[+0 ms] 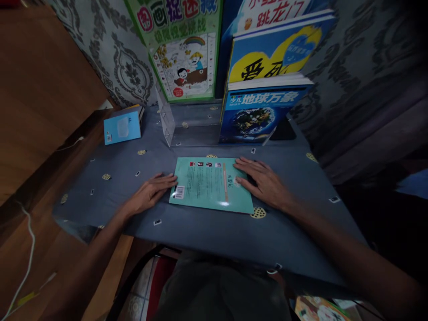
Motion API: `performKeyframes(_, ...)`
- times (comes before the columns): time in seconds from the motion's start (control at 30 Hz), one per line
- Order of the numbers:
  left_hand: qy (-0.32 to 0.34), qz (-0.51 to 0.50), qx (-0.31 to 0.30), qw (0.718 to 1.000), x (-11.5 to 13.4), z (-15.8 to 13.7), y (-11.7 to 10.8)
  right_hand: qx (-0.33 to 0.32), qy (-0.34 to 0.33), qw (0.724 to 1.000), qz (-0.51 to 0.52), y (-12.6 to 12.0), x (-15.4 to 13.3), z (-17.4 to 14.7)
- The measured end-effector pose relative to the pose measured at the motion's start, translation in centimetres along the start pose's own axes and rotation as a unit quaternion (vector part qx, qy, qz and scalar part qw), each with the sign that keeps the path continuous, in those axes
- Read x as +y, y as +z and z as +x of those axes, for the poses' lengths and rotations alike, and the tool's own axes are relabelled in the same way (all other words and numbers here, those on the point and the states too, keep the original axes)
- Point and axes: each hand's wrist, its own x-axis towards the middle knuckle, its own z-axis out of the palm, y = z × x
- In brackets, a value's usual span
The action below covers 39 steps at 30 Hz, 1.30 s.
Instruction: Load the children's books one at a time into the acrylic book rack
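Observation:
A light green book (203, 189) lies flat on the cloth-covered table, turned sideways, with a barcode and rows of small print and tiny pictures on its upper face. My left hand (150, 192) rests on the cloth with fingers stretched out, their tips at the book's left edge. Across from it, my right hand (265, 183) lies over the book's right end, fingers extended and thumb apart on the cover. Neither hand grips anything.
Behind the book stands a clear acrylic bookstand (165, 118) holding a green picture book (187, 67), an earth book (256, 116) and a blue-yellow book (267, 53). A small blue book (123, 128) lies at the back left on the grey tablecloth (200, 227). Patterned curtains hang behind.

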Motion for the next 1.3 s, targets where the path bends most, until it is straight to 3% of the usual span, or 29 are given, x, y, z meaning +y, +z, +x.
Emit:
performKeyframes(0.13,0.016,0.031,-0.003,0.999,1.7,-2.2,-0.5,0.002,0.005,1.0,0.0,0.1,0.2,0.0)
performKeyframes(0.27,0.031,0.069,0.031,0.997,2.9,-1.8,-0.3,0.007,0.004,1.0,-0.01,0.2,-0.1,0.1)
performKeyframes(0.47,0.072,0.096,0.049,0.992,4.8,4.4,1.5,-0.022,-0.04,0.999,-0.016,0.2,-1.8,0.9)
performKeyframes(0.63,0.095,0.108,0.014,0.989,6.1,10.4,3.6,-0.011,0.009,1.0,-0.011,0.2,-1.0,0.9)
performKeyframes(0.77,0.112,0.127,-0.024,0.985,7.7,12.5,5.4,0.004,0.031,0.999,0.016,0.1,0.2,0.4)
performKeyframes(0.93,0.162,0.158,-0.045,0.973,10.1,11.4,7.0,-0.011,0.027,0.999,0.041,-0.3,1.0,0.5)
performKeyframes(1.03,0.157,0.189,-0.042,0.968,11.0,10.1,7.3,-0.012,0.022,0.999,0.039,-0.5,0.9,0.4)
performKeyframes(1.17,0.136,0.26,-0.022,0.956,11.2,8.4,7.9,-0.005,0.008,0.999,0.033,-0.7,0.1,-0.6)
performKeyframes(1.3,0.183,0.328,0.034,0.926,11.1,6.5,8.6,0.001,0.007,0.999,0.052,-1.3,-0.8,-1.9)
